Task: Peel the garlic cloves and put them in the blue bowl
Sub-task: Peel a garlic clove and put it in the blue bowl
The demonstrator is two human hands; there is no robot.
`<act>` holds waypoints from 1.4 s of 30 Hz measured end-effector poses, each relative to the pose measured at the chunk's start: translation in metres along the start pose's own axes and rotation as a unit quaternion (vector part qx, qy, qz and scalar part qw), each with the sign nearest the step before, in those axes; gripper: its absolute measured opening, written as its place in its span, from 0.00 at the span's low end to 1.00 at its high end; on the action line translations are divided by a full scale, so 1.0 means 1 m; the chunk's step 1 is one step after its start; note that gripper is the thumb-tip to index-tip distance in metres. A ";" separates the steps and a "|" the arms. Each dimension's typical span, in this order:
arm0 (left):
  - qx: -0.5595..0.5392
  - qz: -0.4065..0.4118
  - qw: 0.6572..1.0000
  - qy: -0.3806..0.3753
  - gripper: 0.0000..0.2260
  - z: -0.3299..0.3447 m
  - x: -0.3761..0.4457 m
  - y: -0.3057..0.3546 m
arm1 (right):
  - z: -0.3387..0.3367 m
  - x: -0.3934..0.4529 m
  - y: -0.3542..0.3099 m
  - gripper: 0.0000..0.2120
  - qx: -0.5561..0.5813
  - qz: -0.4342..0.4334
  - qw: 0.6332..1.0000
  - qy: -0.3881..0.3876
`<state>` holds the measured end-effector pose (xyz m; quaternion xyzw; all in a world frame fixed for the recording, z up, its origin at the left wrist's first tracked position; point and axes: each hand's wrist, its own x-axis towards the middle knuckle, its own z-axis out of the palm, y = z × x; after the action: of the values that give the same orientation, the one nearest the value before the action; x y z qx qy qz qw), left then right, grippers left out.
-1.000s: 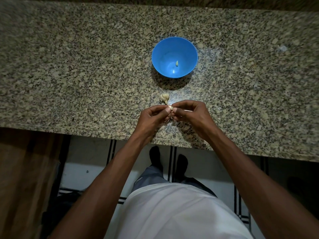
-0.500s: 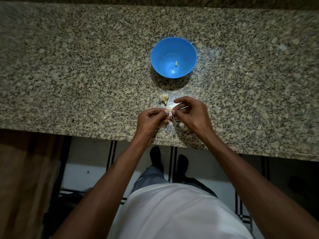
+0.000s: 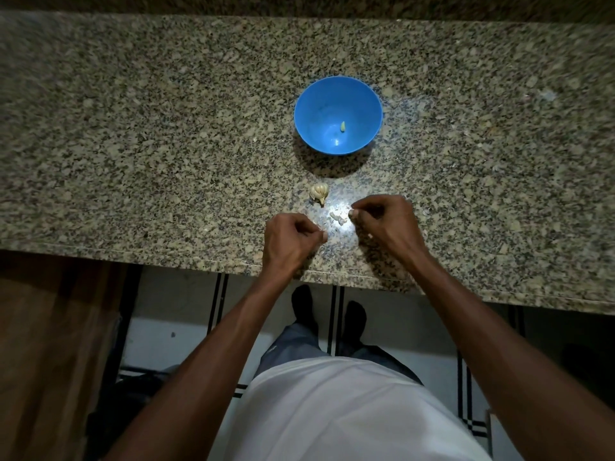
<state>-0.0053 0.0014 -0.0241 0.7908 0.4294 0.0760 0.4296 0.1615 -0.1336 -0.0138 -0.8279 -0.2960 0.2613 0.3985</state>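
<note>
Half a second ago the two hands met fingertip to fingertip over the near part of the table; now they have drawn apart, and a small heap of pale peel scraps lies bare in the bright patch between them, on the near side of the blue bowl. The left hand, nearest the table edge and nearer than the bowl, has its fingers curled with thumb and forefinger pressed together at the tip; what they pinch, if anything, cannot be made out. The right hand, also on the bowl's near side and a little to its right, is curled likewise, its fingertips nipping something small and pale, too small to name. Beyond the scraps, just nearer than the bowl's shadow, sits one garlic head, where it was before. Farthest of all, the single bowl stands as it did, with one peeled clove lying inside it near the bottom
</note>
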 end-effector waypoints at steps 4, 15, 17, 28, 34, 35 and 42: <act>0.022 0.080 0.996 -0.043 0.07 0.000 0.000 0.002 | -0.018 0.023 0.007 0.08 0.041 0.057 0.997 0.036; 0.086 0.024 0.995 0.054 0.08 -0.005 -0.012 0.002 | -0.036 0.043 0.007 0.13 -0.030 0.027 0.997 0.073; 0.074 0.042 0.993 0.086 0.06 -0.006 -0.007 -0.002 | -0.028 0.030 0.002 0.12 -0.056 -0.008 0.998 0.043; 0.169 0.160 0.971 -0.056 0.26 0.014 -0.012 -0.016 | 0.040 -0.015 0.001 0.17 -0.197 -0.178 0.954 -0.136; 0.164 0.084 0.983 -0.017 0.23 -0.018 -0.016 -0.023 | 0.014 -0.023 0.001 0.08 -0.140 -0.113 0.980 -0.082; 0.178 0.066 0.980 -0.060 0.26 -0.022 -0.016 -0.023 | 0.014 -0.026 0.001 0.07 -0.155 -0.101 0.979 -0.088; 0.155 0.133 0.974 -0.102 0.23 -0.007 -0.032 -0.018 | 0.067 -0.048 -0.013 0.07 -0.193 -0.091 0.977 -0.028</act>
<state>-0.0393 -0.0135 -0.0257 0.9014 0.2808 -0.0166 0.3292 0.0802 -0.1263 -0.0306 -0.8513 -0.4255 0.1848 0.2451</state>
